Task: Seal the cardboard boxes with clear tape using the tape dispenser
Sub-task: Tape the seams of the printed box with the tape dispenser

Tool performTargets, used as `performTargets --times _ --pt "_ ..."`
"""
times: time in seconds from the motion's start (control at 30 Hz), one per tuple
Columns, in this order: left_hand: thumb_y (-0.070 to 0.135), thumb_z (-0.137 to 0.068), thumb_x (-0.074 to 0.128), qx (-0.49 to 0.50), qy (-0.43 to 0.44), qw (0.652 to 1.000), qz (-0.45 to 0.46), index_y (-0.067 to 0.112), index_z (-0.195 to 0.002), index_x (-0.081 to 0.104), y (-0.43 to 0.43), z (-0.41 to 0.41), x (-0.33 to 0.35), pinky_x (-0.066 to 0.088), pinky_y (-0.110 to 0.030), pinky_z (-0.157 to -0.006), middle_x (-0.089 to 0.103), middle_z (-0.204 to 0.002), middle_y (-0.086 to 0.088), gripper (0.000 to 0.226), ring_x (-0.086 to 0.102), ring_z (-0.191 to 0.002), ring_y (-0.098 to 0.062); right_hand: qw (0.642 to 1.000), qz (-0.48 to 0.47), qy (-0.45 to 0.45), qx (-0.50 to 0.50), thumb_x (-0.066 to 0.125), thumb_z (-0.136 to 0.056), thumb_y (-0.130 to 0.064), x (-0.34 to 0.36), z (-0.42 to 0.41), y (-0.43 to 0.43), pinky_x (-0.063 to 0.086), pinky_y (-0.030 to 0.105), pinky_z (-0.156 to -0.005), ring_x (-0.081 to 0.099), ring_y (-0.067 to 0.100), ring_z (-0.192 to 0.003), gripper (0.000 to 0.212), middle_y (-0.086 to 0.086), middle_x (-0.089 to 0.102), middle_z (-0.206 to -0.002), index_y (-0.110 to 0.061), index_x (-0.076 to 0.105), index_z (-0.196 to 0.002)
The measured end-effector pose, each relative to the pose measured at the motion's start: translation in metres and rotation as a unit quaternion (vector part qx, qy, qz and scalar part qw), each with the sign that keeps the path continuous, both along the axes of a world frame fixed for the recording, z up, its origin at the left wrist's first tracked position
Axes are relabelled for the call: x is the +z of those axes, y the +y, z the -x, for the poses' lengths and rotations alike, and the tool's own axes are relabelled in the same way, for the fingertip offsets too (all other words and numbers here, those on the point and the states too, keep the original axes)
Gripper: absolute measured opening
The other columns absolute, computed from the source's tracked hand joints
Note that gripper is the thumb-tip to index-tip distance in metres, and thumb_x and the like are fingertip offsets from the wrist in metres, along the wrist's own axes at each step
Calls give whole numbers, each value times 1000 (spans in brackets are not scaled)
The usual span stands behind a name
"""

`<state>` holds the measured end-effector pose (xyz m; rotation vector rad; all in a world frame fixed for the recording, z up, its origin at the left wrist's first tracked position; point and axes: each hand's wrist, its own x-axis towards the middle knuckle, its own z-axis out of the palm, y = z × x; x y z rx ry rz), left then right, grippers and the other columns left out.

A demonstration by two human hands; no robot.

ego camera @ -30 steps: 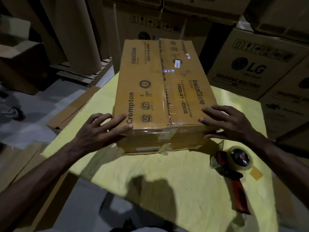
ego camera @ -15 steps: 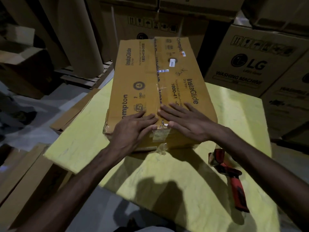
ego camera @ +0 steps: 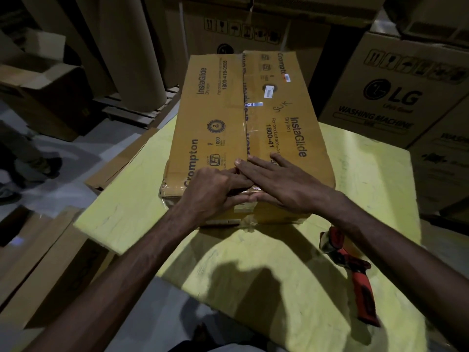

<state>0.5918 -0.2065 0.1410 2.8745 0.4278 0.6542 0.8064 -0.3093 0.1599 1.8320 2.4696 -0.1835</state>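
Right hand (ego camera: 286,186) slid onto left hand (ego camera: 213,191), seemingly smoothing brown cardboard box (ego camera: 210,105) seam; right flat, left unclear. Next probably: red tape dispenser (ego camera: 355,273), four o'clock.

Brown cardboard box (ego camera: 215,110), top flaps: "Crompton", "InstaGlide Dry Iron" on each flap; "1800-419-0505"; "1000"; handwritten scrawl, unreadable | large brown carton (ego camera: 396,97) at the right: "LG" beside round logo, "WASHING MACHINE" beneath; smaller print too blurred
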Motion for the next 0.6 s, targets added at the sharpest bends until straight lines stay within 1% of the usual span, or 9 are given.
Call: performTargets --times 0.07,0.13,0.2,0.27,0.33,0.4,0.47,0.5,0.6 --pt "54 -84 76 11 -25 1000 -2 26 -108 81 0 0 0 51 -20 -67 80 -95 4 38 73 -69 -11 1000 -3 -8 2 22 -106 -65 -1 1 2 -2 44 -129 -9 8 -156 75 -13 -11 -167 -31 -12 -163" --pt "53 -77 82 22 -35 999 3 25 -103 82 1 -3 1 55 -22 -65 80 -86 4 39 72 -64 -11 1000 -7 -21 0 21 -105 -67 -4 0 5 -1 44 -128 -7 8 -156 76 -12 -9 -168 -32 -12 -163" --pt "53 -74 85 35 -29 999 23 25 -104 82 4 -5 1 59 -25 -67 80 -82 3 41 72 -63 -11 1000 -7 -28 -2 19 -104 -68 -6 0 6 1 44 -128 -5 8 -156 75 -13 -9 -168 -34 -12 -163" --pt "55 -75 82 40 -15 998 48 26 -109 80 6 -5 2 61 -29 -71 80 -85 3 44 72 -66 -11 999 -8 -33 3 16 -103 -69 -7 -3 8 3 44 -127 -3 10 -157 74 -12 -10 -169 -34 -10 -163" --pt "53 -78 81 32 -2 997 77 28 -116 77 10 -1 2 57 -25 -78 80 -96 4 46 73 -75 -9 999 -9 -37 13 16 -103 -68 -6 -7 7 4 44 -128 -1 12 -157 73 -11 -10 -170 -35 -9 -163" --pt "44 -80 84 10 13 994 104 30 -125 72 16 6 1 53 -22 -87 77 -114 6 48 74 -94 -9 999 -4 -35 20 15 -104 -66 -4 -14 3 6 45 -128 0 13 -158 69 -11 -8 -170 -38 -8 -162" --pt "38 -83 83 -19 21 991 127 31 -131 67 23 16 -2 52 -24 -100 69 -129 9 52 68 -116 -8 999 0 -39 23 13 -104 -65 -1 -26 -5 7 46 -128 -1 14 -158 65 -12 -8 -170 -43 -7 -162" --pt "37 -84 82 -30 25 990 138 32 -133 66 26 20 -3 51 -27 -105 66 -133 11 53 64 -123 -5 999 4 -40 21 11 -104 -65 2 -35 -10 6 47 -128 -3 13 -158 63 -14 -9 -170 -45 -6 -161" --pt "43 -87 74 -34 38 988 143 38 -136 61 38 38 -3 51 -34 -110 59 -140 19 51 58 -129 0 999 18 -28 -2 9 -104 -66 12 -65 -30 -2 46 -127 -11 11 -157 58 -20 -15 -169 -54 -6 -158"
